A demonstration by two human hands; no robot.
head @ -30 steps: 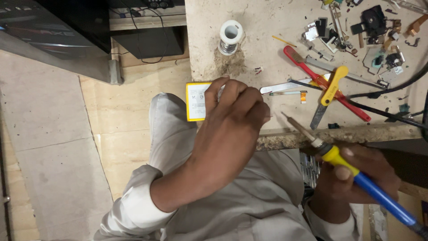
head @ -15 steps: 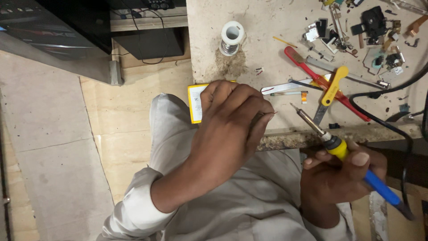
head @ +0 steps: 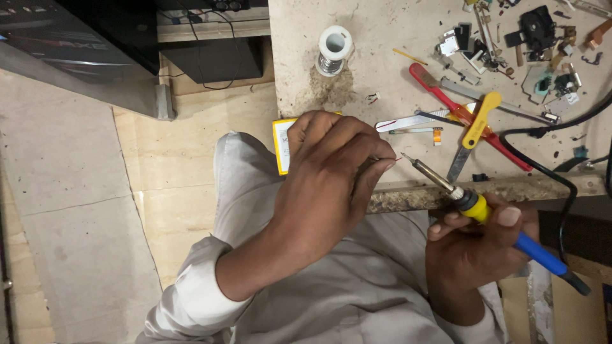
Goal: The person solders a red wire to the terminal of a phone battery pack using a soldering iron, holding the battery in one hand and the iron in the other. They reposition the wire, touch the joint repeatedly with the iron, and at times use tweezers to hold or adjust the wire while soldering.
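My left hand (head: 331,172) lies over a flat yellow-edged battery pack (head: 281,145) at the bench's near edge and pinches a thin reddish wire (head: 396,159) between its fingertips. My right hand (head: 475,239) grips a soldering iron (head: 475,207) by its yellow and blue handle. The iron's metal tip points up-left and ends a short way from the wire end. Most of the pack is hidden under my left hand.
A spool of solder (head: 333,50) stands on the stone bench (head: 382,32). Red-handled pliers (head: 465,114), yellow-handled tweezers (head: 475,127), a black cable (head: 548,172) and several small electronic parts (head: 535,38) lie to the right. A dark cabinet (head: 95,38) stands at upper left.
My right hand has brought the soldering iron up and left, so its tip now sits close to the wire. My left hand has shifted slightly right over the pack.
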